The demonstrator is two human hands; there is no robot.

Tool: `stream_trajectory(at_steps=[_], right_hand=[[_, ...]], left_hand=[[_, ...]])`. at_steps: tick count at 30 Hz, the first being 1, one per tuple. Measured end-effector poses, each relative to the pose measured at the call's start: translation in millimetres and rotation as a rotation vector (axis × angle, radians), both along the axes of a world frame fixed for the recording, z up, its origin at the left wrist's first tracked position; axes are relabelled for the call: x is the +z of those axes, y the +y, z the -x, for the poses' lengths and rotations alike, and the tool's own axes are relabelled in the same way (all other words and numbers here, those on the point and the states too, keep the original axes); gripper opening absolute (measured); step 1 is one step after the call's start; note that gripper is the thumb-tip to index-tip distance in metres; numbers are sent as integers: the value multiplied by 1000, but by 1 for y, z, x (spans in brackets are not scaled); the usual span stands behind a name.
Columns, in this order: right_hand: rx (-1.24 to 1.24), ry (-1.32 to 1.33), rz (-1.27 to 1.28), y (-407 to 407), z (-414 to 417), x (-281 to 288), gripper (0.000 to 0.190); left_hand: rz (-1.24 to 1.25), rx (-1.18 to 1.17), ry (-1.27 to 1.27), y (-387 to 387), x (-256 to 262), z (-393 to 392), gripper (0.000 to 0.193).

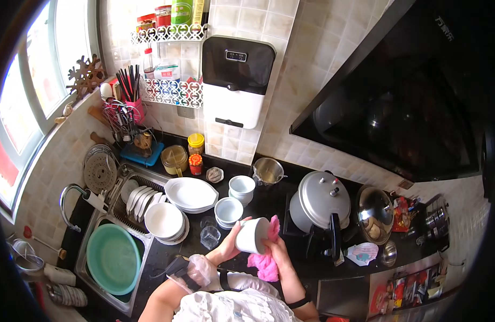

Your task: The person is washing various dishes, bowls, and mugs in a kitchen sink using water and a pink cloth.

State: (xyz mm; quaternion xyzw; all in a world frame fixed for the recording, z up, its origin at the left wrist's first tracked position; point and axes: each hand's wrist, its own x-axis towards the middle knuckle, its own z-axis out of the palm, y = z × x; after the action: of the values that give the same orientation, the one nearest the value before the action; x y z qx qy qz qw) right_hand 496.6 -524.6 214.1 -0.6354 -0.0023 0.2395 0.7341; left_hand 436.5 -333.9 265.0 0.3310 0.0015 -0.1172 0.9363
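A white bowl (pixel 249 237) is held tilted on its side between my two hands, above the dark counter. My left hand (pixel 230 243) grips its base side. At its rim, my right hand (pixel 275 249) holds a pink cloth (pixel 264 266), part of which sticks up beyond the bowl. Just past my left hand stand two short stacks of small white bowls, a nearer one (pixel 228 210) and a farther one (pixel 242 187). Clear glasses (pixel 210 236) sit to the left, near a stack of larger white bowls (pixel 164 220) and a stack of white oval dishes (pixel 191 194).
At left, a green basin (pixel 113 259) sits in the steel sink (pixel 81 257) under a faucet (pixel 64 197). A pressure cooker (pixel 320 201) stands on the stove at right, beside a metal lid (pixel 375 215). Jars (pixel 195 164) and a strainer (pixel 268 171) line the wall.
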Motion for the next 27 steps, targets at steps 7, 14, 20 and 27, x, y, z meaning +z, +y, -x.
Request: stream_trajectory(at_steps=[7,14,20,27], right_hand=[[-51,-258,-38,-23,5,102,33],[222,-1203,819,33,34,149,40],[291,-1315,1054,59,20,142,51],[479,-907,538,1,20,158,41]], left_hand=[[-40,197,77,2,-22,-9,61],[-463,311,30,-20,-43,-30,58],[-212,353,80,-33,-54,-37,55],[256,155,274,-18,-29,-36,54]])
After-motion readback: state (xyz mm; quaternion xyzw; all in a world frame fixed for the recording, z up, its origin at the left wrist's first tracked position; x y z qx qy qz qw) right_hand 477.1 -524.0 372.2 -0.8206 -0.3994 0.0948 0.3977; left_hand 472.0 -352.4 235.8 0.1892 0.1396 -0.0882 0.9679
